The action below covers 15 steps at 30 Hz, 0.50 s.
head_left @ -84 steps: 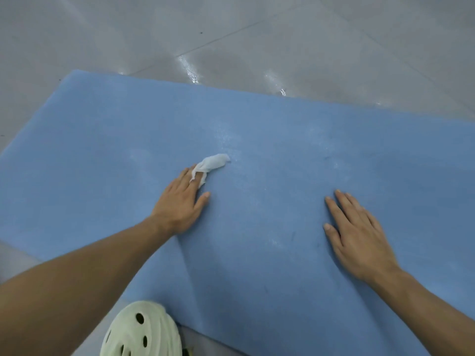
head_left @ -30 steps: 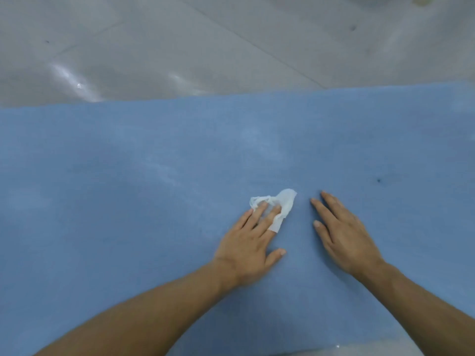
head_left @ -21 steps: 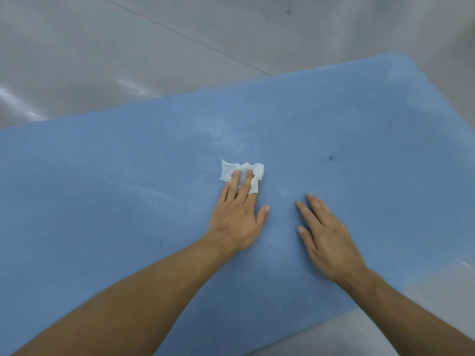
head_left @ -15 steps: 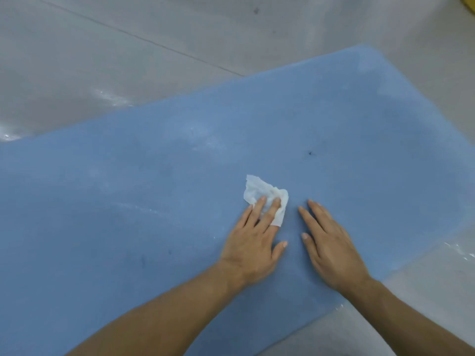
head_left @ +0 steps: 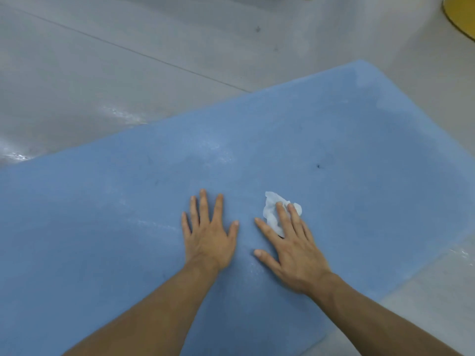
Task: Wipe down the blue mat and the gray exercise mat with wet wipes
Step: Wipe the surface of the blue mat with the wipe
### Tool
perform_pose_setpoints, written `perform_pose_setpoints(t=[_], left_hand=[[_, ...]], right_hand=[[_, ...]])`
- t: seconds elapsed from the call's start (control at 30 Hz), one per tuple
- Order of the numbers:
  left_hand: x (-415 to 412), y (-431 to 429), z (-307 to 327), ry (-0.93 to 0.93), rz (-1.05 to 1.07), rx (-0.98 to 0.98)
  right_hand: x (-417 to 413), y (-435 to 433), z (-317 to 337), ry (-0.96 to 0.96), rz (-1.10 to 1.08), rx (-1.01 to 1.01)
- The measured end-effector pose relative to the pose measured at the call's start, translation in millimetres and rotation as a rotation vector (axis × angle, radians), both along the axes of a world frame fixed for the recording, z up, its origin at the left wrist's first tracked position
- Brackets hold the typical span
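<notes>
The blue mat [head_left: 334, 129] lies flat on the floor and fills most of the view, with faint wet streaks near its middle. A crumpled white wet wipe [head_left: 271, 211] sits on the mat under the straight fingers of my right hand [head_left: 293, 250], which presses it down. My left hand [head_left: 208, 235] rests flat on the mat just left of it, fingers spread, holding nothing. No gray exercise mat is in view.
Glossy grey floor tiles [head_left: 128, 60] surround the mat at the top and bottom right. A yellow round object [head_left: 462, 14] shows at the top right corner. A small dark speck [head_left: 318, 166] marks the mat beyond the wipe.
The wipe was under my left hand's fingers; now my right hand presses it. My left hand lies bare to its left. The view has swung toward the mat's right end.
</notes>
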<state>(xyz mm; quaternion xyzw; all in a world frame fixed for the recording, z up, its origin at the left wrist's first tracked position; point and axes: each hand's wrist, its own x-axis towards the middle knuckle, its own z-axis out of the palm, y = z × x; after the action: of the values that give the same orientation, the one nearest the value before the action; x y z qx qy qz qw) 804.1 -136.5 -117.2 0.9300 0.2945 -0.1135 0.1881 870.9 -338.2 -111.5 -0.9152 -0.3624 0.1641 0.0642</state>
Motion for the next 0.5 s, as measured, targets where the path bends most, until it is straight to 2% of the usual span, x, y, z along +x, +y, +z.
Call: perform_pose_setpoints(t=[0.17,0.27,0.37,0.43,0.5], left_hand=[[0.4,14.1,16.0,0.185,-0.064,-0.095],[4.2,15.7,26.9,0.250,-0.099,-0.136],[11.5,23.6,37.3,0.353,-0.105,-0.223],[13.5,31.9,41.9,0.376,-0.116,-0.242],[7.7,40.4,40.3,0.341,-0.140,-0.211]], right_hand=[[-14.2,37.4,9.6,0.063,-0.273,-0.087],[-22.9,48.4,26.7,0.121,-0.283,-0.228],[-23.3,51.1,54.9,0.257,-0.269,-0.361],[-14.3,52.0,63.5,0.312,-0.290,-0.371],[0.4,53.8,61.4,0.290,-0.354,-0.312]])
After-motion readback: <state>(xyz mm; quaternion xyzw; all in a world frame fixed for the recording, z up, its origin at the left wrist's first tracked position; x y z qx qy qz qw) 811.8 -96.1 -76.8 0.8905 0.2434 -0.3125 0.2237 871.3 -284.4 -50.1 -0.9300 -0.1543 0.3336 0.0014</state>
